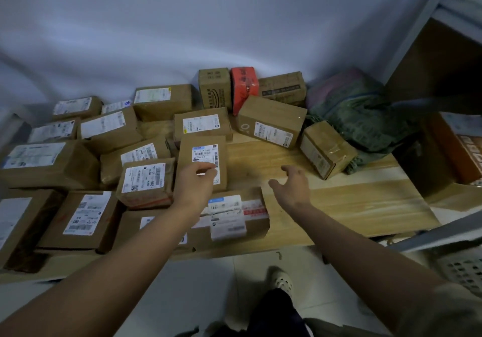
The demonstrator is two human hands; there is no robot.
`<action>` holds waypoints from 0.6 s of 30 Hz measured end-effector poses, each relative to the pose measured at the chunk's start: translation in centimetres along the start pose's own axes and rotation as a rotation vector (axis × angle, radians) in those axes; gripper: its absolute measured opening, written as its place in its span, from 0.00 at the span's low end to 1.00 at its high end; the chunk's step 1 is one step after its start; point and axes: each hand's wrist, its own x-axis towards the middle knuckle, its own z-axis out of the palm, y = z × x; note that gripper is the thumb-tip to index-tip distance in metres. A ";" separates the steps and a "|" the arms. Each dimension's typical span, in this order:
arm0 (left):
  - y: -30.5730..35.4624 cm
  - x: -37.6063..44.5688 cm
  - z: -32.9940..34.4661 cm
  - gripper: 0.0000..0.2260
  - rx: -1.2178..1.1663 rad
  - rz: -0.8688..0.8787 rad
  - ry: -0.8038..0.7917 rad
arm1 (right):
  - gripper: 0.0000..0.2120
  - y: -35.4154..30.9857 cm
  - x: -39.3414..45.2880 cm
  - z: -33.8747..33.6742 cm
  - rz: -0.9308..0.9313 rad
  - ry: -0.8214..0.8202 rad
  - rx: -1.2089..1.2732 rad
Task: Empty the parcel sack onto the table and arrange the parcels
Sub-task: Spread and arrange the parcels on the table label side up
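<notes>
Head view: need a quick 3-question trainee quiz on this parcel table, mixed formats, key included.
1. True or false: the left hand rests on an upright parcel's label.
2. Multiple choice: where does the green sack lie? A) on the floor B) at the table's far right, behind the parcels C) in the right hand
3. Fill in: among the brown boxes at the back stands one ___ parcel.

Key: 1 true; 2 B; 3 red
</notes>
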 end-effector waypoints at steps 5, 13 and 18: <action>3.0 2.0 6.2 0.08 -0.016 -0.040 -0.047 | 0.35 2.0 6.5 -5.2 -0.032 0.171 -0.303; 6.0 3.6 13.8 0.06 -0.064 -0.147 -0.100 | 0.49 8.2 13.9 -9.6 0.107 0.092 -0.414; 6.6 4.1 15.1 0.11 -0.036 -0.175 -0.130 | 0.44 8.4 14.1 -10.3 -0.056 0.346 -0.177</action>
